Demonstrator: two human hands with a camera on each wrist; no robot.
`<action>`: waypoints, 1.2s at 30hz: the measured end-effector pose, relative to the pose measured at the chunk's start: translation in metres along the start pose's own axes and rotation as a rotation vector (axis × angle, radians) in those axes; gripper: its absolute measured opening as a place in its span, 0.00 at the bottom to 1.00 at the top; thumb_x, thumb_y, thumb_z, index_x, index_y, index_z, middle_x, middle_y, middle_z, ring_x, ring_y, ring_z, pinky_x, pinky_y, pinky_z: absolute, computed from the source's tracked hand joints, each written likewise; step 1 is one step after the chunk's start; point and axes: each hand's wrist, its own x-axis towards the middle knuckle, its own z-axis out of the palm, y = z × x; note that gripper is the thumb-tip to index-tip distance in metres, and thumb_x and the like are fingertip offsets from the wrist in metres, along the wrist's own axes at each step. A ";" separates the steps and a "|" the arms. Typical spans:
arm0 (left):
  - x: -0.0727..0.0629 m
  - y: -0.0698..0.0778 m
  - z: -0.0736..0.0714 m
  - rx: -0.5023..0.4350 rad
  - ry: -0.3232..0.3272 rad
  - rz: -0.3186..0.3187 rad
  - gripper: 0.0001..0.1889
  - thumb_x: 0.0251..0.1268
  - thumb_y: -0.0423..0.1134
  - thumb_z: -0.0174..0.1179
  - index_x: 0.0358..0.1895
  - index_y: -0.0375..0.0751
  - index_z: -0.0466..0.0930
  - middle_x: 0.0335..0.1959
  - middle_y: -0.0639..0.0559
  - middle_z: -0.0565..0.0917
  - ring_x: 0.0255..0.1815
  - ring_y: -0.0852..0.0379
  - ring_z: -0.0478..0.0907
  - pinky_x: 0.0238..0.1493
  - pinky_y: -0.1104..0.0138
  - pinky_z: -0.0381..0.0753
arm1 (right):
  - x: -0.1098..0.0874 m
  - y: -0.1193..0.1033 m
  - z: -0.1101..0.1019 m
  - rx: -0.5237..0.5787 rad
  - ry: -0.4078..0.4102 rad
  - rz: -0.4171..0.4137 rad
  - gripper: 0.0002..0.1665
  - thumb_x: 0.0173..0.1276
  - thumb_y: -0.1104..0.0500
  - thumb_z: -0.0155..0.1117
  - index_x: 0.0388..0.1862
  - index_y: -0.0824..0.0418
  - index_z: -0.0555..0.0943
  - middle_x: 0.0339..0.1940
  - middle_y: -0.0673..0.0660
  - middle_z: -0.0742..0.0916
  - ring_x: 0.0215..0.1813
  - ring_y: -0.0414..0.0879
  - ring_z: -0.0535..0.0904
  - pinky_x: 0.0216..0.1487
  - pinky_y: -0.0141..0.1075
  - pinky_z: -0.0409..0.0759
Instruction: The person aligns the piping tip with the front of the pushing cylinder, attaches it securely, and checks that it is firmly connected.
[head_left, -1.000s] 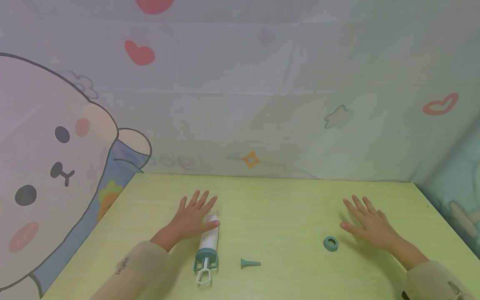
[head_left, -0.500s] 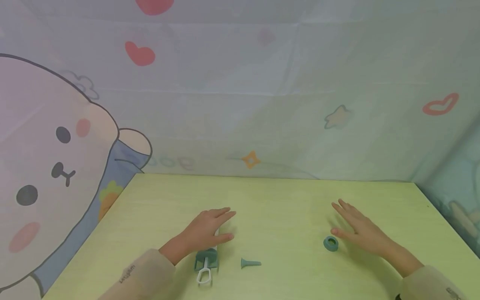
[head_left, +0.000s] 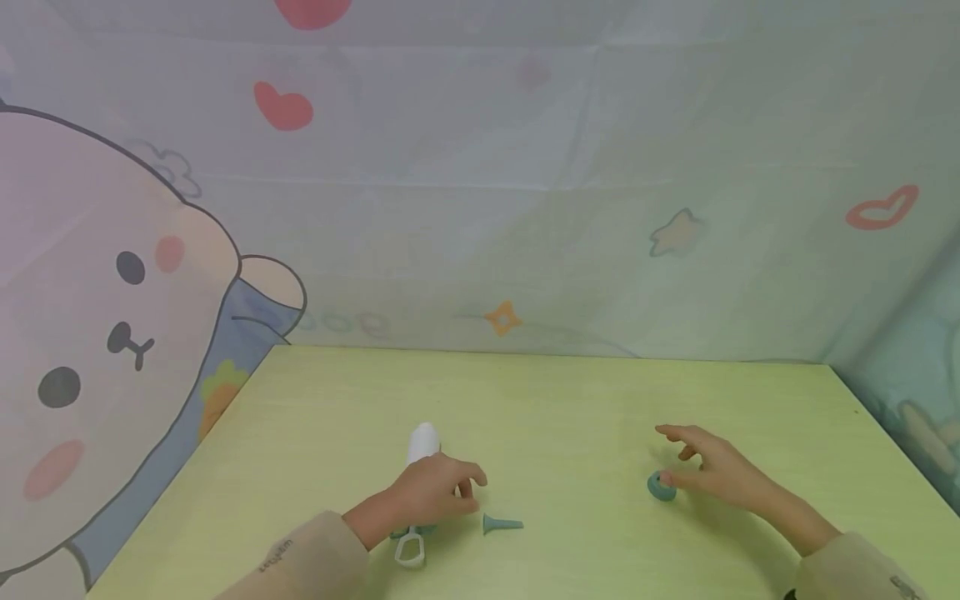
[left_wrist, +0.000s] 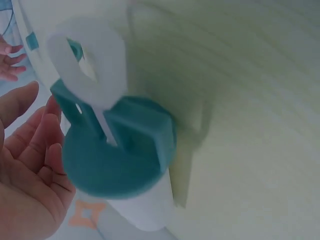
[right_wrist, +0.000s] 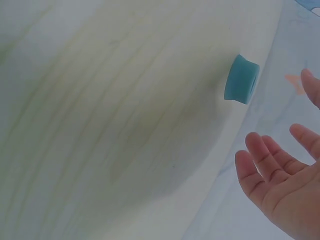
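A large syringe (head_left: 422, 443) with a white barrel, teal flange and white loop handle lies on the table at left. My left hand (head_left: 431, 492) hovers over its middle with loosely bent fingers, holding nothing. In the left wrist view the syringe's teal flange (left_wrist: 110, 172) is beside the fingers. Just right of that hand lies a small teal nozzle (head_left: 502, 524). My right hand (head_left: 716, 469) is over a teal ring (head_left: 662, 492), its thumb covering part of it in the head view. The right wrist view shows the ring (right_wrist: 241, 80) apart from the spread fingers.
The pale yellow-green table (head_left: 570, 433) carries these parts. Behind it hangs a printed cloth (head_left: 480, 208) with hearts, stars and a cartoon animal (head_left: 97, 250) on the left.
My left hand has moved right and toward the near edge, from the barrel toward the nozzle, its fingers bending. My right hand has come left and nearer, over the ring. The objects stay put.
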 end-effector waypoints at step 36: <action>0.006 0.013 0.028 -0.020 0.003 -0.039 0.06 0.45 0.34 0.64 0.31 0.42 0.82 0.20 0.61 0.79 0.21 0.72 0.68 0.26 0.78 0.68 | 0.002 0.007 0.015 0.088 -0.194 0.005 0.20 0.54 0.60 0.64 0.45 0.67 0.74 0.32 0.56 0.76 0.28 0.34 0.70 0.27 0.28 0.72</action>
